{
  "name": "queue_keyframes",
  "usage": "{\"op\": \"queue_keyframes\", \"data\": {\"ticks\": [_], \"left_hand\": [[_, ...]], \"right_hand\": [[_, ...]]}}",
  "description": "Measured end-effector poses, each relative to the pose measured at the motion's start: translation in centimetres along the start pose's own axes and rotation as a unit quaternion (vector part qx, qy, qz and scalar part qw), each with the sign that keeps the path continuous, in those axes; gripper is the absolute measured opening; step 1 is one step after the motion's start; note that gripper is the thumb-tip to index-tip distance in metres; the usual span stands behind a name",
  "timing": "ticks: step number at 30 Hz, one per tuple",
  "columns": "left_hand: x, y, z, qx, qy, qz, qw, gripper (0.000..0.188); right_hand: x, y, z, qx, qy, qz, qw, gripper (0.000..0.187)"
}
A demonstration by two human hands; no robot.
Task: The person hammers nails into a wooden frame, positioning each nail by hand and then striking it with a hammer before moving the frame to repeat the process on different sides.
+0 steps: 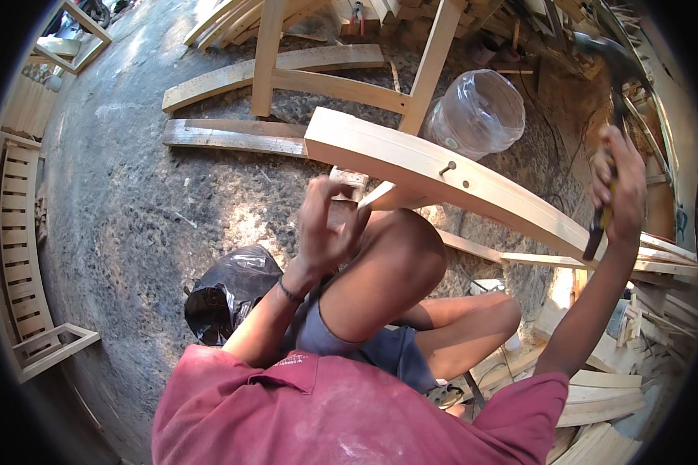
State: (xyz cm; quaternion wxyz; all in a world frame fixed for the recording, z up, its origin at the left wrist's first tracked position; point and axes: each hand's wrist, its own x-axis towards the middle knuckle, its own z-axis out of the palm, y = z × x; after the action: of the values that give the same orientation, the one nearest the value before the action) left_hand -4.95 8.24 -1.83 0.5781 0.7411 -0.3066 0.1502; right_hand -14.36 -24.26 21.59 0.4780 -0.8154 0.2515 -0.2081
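Between the two hands, a nail (450,166) is seen standing proud of a pale wooden beam (392,155), beside a dark round mark (465,184), while a hammer (618,63) is gripped in the raised right hand (622,184), farther out to that side. Nothing can be made out in the left hand (323,231), its fingers curled near the beam's left end, and whether anything is pinched there cannot be told. For a clean strike, the nail is probably best met squarely, with the beam braced and the left hand kept clear.
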Motion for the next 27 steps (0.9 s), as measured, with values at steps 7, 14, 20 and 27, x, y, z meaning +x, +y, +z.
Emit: {"op": "queue_keyframes", "data": {"ticks": [7,14,20,27], "left_hand": [[0.6,-1.6,6.6,-0.413,-0.114,-0.151,0.891,0.034],[-0.2,-1.6,6.7,-0.326,-0.088,-0.098,0.936,0.033],[1.6,1.8,2.0,-0.094,-0.144,-0.061,0.983,0.030],[9.6,8.1,-8.3,0.085,-0.136,0.128,0.979,0.019]], "right_hand": [[-14.1,3.6,-1.6,0.240,0.010,-0.020,0.971,0.035],[-23.1,7.3,-0.3,0.255,-0.024,0.064,0.964,0.037],[-26.8,9.0,0.9,0.267,-0.015,0.157,0.951,0.039],[-23.3,5.3,-2.2,0.189,-0.054,0.191,0.962,0.030]]}}
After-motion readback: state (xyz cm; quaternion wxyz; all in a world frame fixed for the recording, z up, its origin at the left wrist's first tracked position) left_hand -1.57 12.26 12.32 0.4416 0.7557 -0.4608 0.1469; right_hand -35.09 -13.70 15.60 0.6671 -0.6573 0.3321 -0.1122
